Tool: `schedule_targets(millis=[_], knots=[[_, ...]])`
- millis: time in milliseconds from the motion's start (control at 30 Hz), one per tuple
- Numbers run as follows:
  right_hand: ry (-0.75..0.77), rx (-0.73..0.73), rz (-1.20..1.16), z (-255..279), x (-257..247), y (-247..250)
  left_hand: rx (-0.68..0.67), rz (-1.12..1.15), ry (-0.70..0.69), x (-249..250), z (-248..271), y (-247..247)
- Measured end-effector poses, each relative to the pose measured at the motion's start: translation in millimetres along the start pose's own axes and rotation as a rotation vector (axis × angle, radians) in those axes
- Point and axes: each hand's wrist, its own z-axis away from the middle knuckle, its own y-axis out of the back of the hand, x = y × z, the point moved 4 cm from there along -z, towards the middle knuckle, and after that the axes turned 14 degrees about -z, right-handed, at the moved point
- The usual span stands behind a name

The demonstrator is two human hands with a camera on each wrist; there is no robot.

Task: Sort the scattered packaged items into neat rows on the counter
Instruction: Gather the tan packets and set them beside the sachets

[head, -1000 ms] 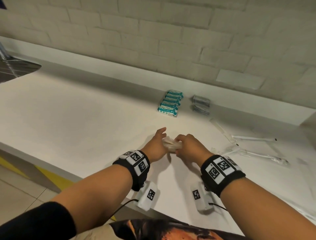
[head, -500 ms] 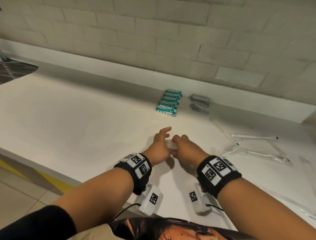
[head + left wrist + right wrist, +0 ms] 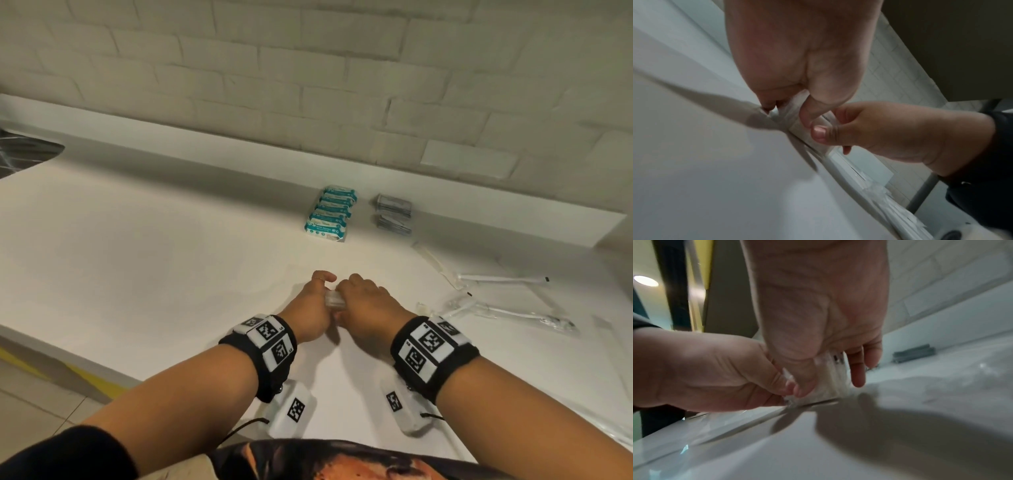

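Note:
Both hands meet over the middle of the white counter [image 3: 137, 260] and hold a small stack of clear-wrapped white packets [image 3: 334, 298]. My left hand [image 3: 317, 301] grips its left end, thumb on the near face [image 3: 807, 116]. My right hand [image 3: 363, 301] pinches its right end [image 3: 830, 374], the stack's lower edge touching the counter. A neat row of teal-and-white packs [image 3: 330, 214] lies near the back ledge, with a stack of grey packs [image 3: 394, 214] to its right.
Several long clear-wrapped white sticks [image 3: 500, 298] lie scattered on the counter to the right of my hands. A raised white ledge [image 3: 239, 164] and a brick wall run along the back. The counter's front edge [image 3: 68, 356] drops to tiled floor at the left.
Both hands have stayed together on the packets; the left fingers have curled in closer round the stack. The view has shifted slightly.

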Motion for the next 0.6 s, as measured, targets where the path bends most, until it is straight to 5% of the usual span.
schedule_targets(millis=[167,300,467,600], knots=[[-0.034,-0.009,-0.154,-2.6,-0.5,12.0,-0.124,-0.092,-0.019,4.4,-16.1,13.5],[-0.238,0.184,-0.581,-19.2,18.7,41.5,0.054,0.062,0.062,22.8,-39.4,33.5],[-0.439,0.353,-1.080,-38.3,61.5,53.2,-0.025,0.432,0.152,49.6,-75.6,11.3],[-0.515,0.379,-1.204,-54.9,94.1,52.0,-0.017,0.420,0.195,60.9,-120.6,0.3]])
